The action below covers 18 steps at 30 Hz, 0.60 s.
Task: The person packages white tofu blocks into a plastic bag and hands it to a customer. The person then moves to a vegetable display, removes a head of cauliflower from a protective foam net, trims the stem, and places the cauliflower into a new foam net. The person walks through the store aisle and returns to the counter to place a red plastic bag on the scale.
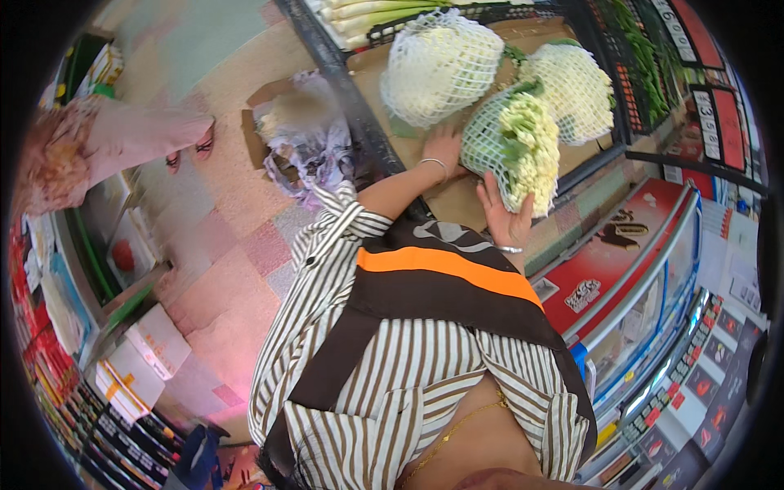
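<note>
A cauliflower with a white foam net pulled partly off it lies tilted on cardboard in a black display bin. My left hand, with a bracelet at the wrist, is against the left side of the net; some of its fingers are hidden. At the near end, my right hand cups the cauliflower, thumb and fingers spread against net and florets. Two more netted cauliflowers, one at the upper left and one at the right, lie beyond it.
The bin's black edge runs along the left. An open cardboard box with plastic bags stands on the floor. Leeks and green vegetables flank the bin. A red freezer is at the right. A person stands at the left.
</note>
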### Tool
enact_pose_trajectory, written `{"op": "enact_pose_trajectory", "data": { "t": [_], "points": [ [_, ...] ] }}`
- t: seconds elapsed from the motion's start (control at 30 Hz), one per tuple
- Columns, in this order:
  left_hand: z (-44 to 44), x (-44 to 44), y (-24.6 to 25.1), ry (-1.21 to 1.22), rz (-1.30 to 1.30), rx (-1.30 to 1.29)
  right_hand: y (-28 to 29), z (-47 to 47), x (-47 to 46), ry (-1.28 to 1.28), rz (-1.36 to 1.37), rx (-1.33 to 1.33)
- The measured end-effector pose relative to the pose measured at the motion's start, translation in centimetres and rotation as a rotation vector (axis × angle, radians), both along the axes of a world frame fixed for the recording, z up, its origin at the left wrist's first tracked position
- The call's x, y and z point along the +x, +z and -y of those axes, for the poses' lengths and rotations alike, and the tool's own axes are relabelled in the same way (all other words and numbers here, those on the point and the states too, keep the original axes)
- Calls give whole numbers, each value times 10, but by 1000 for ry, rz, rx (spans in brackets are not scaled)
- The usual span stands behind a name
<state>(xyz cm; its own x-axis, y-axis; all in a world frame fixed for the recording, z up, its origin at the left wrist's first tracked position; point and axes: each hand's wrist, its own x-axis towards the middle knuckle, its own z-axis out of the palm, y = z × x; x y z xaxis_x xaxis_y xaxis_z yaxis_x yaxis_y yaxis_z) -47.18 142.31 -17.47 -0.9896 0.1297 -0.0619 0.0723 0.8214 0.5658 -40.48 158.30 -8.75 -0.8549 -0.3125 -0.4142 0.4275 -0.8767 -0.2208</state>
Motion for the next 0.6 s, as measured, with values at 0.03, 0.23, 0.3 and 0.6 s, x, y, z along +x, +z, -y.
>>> {"op": "enact_pose_trajectory", "data": {
  "t": [0.03,0.23,0.3,0.6],
  "points": [
    [1,1,0,-3,34,24,5,0,-5,-84,-93,115],
    [5,3,8,-9,48,24,33,-23,-55,-428,165,11],
    [2,2,10,-27,43,-31,37,-32,-62,-379,203,84],
    [-18,-8,-3,-134,-15,-90,42,-31,-65,-311,318,56]
  ]
}}
